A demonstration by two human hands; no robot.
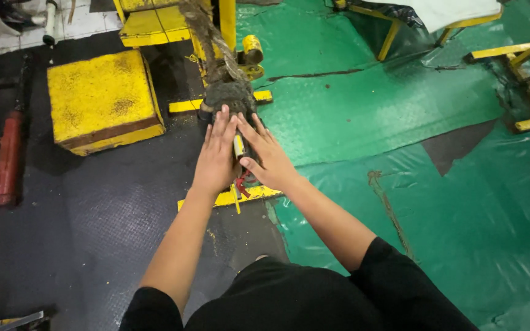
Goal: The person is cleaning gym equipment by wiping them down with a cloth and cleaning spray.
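Both my hands rest on a dark, grimy machine part (pixel 229 95) that sits on a yellow frame (pixel 222 198) on the floor. My left hand (pixel 216 153) lies flat on the part's left side, fingers together and pointing away from me. My right hand (pixel 267 156) presses on its right side with fingers spread. Between the two hands a small yellowish cylinder (pixel 238 146) shows, and a red piece (pixel 241 184) sticks out just below them. A thick dirty rope (pixel 216 43) runs up from the dark part. Whether either hand grips anything is unclear.
A worn yellow block (pixel 102 98) stands to the left on the black studded floor. A red cylinder (pixel 8 159) lies at the far left. Green sheeting (pixel 400 122) covers the floor on the right, with yellow metal stands (pixel 522 67) at the back right.
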